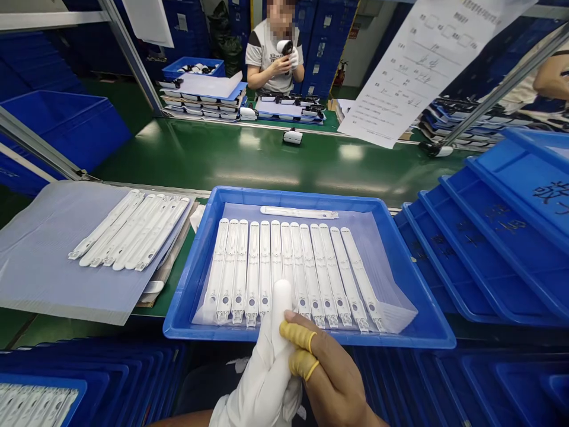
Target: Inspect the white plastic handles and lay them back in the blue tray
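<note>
A long white plastic housing strip (281, 296) with a rounded end stands upright before me, over the near rim of a blue tray (302, 337). Wrapped round its lower part is my left hand (260, 376), in a white glove. My right hand (335, 367), with yellow finger cots on two fingers, pinches the strip's right side, just beside the glove. The strip's lower end is hidden by my hands. Inside the tray, on a translucent sheet, lies a row of white strips (265, 261), with one more strip (299, 212) crosswise behind them.
At left, several white strips (131, 228) lie on a translucent sheet (48, 237). Blue trays (502, 231) lean in a stack at right. Across the green conveyor belt (213, 154) sits a person (275, 56) holding a black-and-white device. A paper sheet (413, 65) hangs above.
</note>
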The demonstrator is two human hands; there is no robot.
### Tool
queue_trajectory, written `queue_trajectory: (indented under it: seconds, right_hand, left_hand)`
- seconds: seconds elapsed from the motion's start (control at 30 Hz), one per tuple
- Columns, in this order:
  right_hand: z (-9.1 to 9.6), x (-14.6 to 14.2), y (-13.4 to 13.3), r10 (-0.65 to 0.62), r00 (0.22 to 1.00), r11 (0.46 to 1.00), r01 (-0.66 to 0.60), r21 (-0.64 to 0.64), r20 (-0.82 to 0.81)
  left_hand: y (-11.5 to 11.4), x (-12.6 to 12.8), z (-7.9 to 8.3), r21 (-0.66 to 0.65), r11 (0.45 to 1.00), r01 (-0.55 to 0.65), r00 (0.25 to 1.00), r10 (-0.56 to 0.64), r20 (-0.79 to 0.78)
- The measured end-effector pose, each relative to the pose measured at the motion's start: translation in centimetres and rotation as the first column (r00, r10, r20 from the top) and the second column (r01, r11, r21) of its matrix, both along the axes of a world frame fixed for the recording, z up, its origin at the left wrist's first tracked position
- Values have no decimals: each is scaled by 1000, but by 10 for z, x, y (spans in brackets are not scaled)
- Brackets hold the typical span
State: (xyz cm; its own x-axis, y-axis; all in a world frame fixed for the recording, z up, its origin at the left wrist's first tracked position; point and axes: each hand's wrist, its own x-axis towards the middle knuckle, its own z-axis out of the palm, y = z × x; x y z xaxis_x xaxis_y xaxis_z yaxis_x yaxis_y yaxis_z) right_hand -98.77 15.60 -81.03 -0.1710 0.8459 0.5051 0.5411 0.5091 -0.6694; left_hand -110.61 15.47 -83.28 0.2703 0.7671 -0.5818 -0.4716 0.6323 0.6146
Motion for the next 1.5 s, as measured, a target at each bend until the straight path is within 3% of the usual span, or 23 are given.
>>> queue_trajectory:
  seconds: [0.1,0.3,0.43,0.53,0.63,0.83,1.0,1.13,1.23,1.3,1.33,1.4,1.43,1.5]
  right_hand:
    - [0,0,1,-42,999,999,42,-18,18]
    - [9,1,11,48,979,989,-75,131,196]
    - [11,3,12,28,958,981,-81,177,284]
    - [10,5,11,60,957,976,-116,185,284]
    - [9,5,12,62,953,978,-118,172,297]
    - [10,4,15,53,944,974,-121,192,327]
    - [10,5,15,59,939,974,-128,184,339]
    - [2,7,16,83,963,977,-129,170,258]
    - [-10,7,13,-73,997,980,68,189,20]
    - [-20,3,5,-228,956,963,249,99,-182]
    - [-26,1,-1,-252,931,965,260,-5,-265]
    - [-36,-4,-17,-202,904,959,105,-264,-376]
    - [-40,-6,-26,-171,905,924,11,-383,-389]
    - [-49,-8,-43,-159,924,796,-89,-599,-348]
  left_hand:
    - [0,-1,3,-161,983,-85,994,96,60]
    - [-10,8,7,-84,984,-158,981,146,-128]
    - [-15,20,8,-139,967,-215,961,184,-207]
    - [-16,22,4,-153,969,-192,960,154,-232]
    - [-15,18,-1,-123,982,-146,977,123,-176]
    - [-9,17,5,-305,915,-263,963,266,-31]
    - [-1,2,8,-153,974,-165,986,164,-18]
    - [11,-9,10,-88,990,-112,987,121,104]
    - [15,-7,15,15,999,-41,976,37,213]
    - [16,-4,18,102,995,4,971,-28,236]
    - [17,-3,19,132,991,21,970,-52,237]
    - [19,-3,19,185,981,51,970,-93,226]
    - [20,-3,18,212,975,72,969,-118,216]
    - [24,-5,17,267,956,117,969,-169,182]
